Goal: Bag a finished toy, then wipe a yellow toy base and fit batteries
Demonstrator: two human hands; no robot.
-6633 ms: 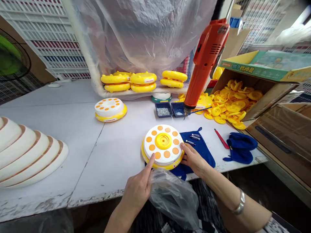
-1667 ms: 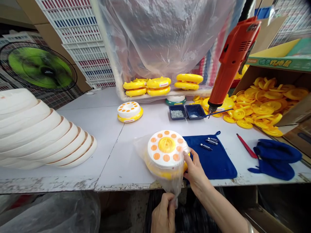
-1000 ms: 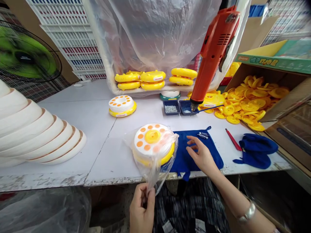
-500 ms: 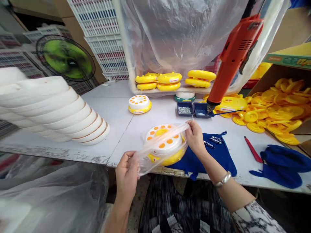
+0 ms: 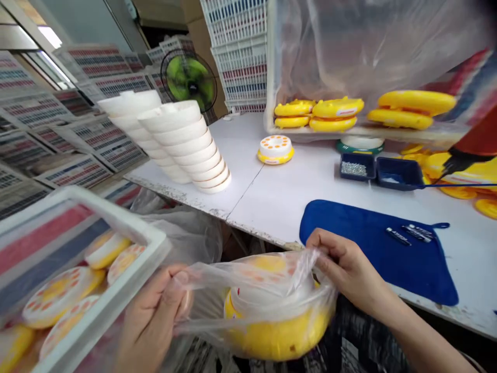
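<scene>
Between my hands hangs a clear plastic bag (image 5: 209, 282) with a round yellow and white toy unit (image 5: 272, 331) inside, its white top dotted with orange. My left hand (image 5: 155, 316) is closed on one side of the bag's film, near a pale-rimmed crate. My right hand (image 5: 345, 264) pinches the bag's other side, over the table's front edge. A blue cloth (image 5: 349, 223) lies just beyond my right hand, with several small batteries (image 5: 411, 234) on it.
At left a crate (image 5: 155, 248) holds several similar units. Stacked white bowl-shaped parts (image 5: 194, 150) stand on the table (image 5: 272, 191). Another unit (image 5: 275, 150), blue screw trays (image 5: 355, 168) and a hanging orange electric screwdriver (image 5: 476, 137) are further back. A fan (image 5: 189, 80) stands behind.
The bagged unit has come off the table and blue cloth, toward me, held in both hands. My view has swung left, bringing the crate of units into sight.
</scene>
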